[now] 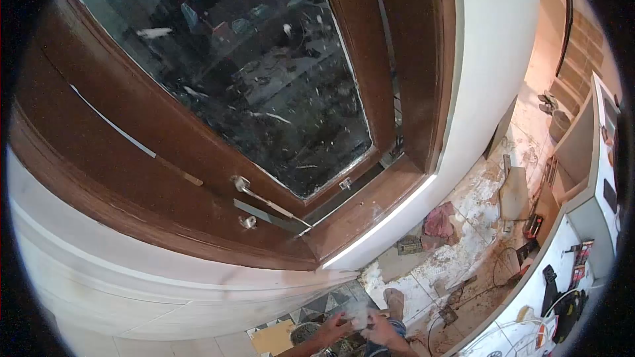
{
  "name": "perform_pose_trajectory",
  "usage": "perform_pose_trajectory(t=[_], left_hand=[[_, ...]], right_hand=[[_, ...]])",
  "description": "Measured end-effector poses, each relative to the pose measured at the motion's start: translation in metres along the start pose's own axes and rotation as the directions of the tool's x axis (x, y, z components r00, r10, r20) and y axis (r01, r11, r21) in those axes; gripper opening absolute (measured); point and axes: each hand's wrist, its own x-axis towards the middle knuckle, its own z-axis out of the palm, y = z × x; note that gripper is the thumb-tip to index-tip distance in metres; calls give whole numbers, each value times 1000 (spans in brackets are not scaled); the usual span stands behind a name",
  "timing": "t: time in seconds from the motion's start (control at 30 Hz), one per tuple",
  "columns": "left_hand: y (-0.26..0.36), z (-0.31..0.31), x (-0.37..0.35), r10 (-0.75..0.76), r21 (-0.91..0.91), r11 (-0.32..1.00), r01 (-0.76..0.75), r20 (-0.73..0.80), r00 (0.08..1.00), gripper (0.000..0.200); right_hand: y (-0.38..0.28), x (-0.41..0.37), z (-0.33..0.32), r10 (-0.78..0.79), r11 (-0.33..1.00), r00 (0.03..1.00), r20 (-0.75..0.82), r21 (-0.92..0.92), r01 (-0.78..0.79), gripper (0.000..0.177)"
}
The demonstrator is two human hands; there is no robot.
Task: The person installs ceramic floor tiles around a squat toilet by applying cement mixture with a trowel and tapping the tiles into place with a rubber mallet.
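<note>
Low in the head view, my left hand [336, 328] and my right hand [382, 329] are raised close together. Between them is a pale, whitish, blurred item [357, 314], which the fingers of both hands appear to hold. Its exact shape cannot be made out. Beneath my left hand is a dark round container [303, 334], partly hidden by the forearm. A flat yellowish board [272, 339] lies to the left of it. Patterned black and white tiles [319, 305] are behind the hands.
Above is a brown window frame [370, 208] with dirty glass [264, 92] and a metal stay [271, 205]. On the dusty floor lie a pink cloth [438, 223] and a red and black tool [532, 226]. A white counter [559, 251] with tools and cables stands at the right.
</note>
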Motion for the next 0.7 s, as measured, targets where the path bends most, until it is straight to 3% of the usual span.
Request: perform_pose_trajectory(t=[0.03, 0.07, 0.1, 0.13, 0.17, 0.2, 0.23, 0.27, 0.3, 0.33, 0.4, 0.43, 0.5, 0.53, 0.6, 0.63, 0.7], left_hand=[[27, -28, -14, 99, -188, 981, -39, 324, 941, 79], [44, -44, -20, 247, -371, 928, -15, 586, 772, 78], [29, -30, -16, 253, -377, 926, -18, 582, 773, 78], [-7, -4, -6, 18, -254, 966, 52, 268, 963, 76], [-34, 8, 1, -191, -163, 972, 171, -115, 975, 74], [-46, -4, 9, -187, -166, 972, 166, -117, 975, 74], [-58, -23, 15, -179, 571, 809, 143, 7, 984, 71], [-55, -32, 14, -260, 978, 204, -47, 101, 960, 68], [-56, -27, 13, -261, 977, 210, -44, 99, 960, 68], [-52, -21, 11, -247, 950, 312, -5, 86, 965, 68], [-32, -10, 8, -216, 860, 505, 66, 52, 975, 67], [-17, -5, 5, -204, 799, 594, 97, 32, 978, 67], [12, 3, 1, -185, 646, 748, 149, -12, 983, 67], [27, 7, 0, -178, 558, 813, 167, -34, 983, 67], [56, 7, -11, -183, 359, 912, 197, -72, 980, 66], [62, -1, -27, -197, 250, 945, 213, -86, 977, 66], [73, 14, -34, -221, 129, 964, 232, -94, 971, 66]], right_hand=[[-25, -1, 8, 1, 1000, 1000, 7, -4, -1, 83], [-58, -3, 12, 139, 956, 987, 83, -270, -112, 80], [-80, -3, 13, 287, 832, 950, 118, -522, -187, 77], [-85, 0, 13, 289, 830, 949, 122, -526, -185, 77], [-88, 3, 13, 256, 851, 948, 188, -509, -129, 76], [-88, 9, 12, 219, 870, 943, 252, -487, -72, 76], [-87, 13, 10, 221, 868, 941, 257, -491, -70, 76], [-85, 17, 9, 267, 795, 918, 293, -605, -38, 75], [-83, 20, 8, 318, 708, 892, 321, -706, 2, 75], [-81, 25, 4, 324, 707, 888, 327, -708, 3, 75], [-78, 41, -6, 457, 568, 825, 332, -823, 17, 71], [-36, 45, -14, 461, 564, 821, 337, -825, 22, 71], [36, 41, -33, 190, 509, 862, 470, -798, 323, 64], [4, 40, -34, 194, 506, 858, 475, -798, 328, 64], [-77, 35, -26, 103, 452, 966, 235, -877, 165, 61], [-103, 36, -22, 120, 454, 964, 238, -876, 160, 61], [-133, 38, -19, 223, 512, 972, 74, -857, -52, 62]])
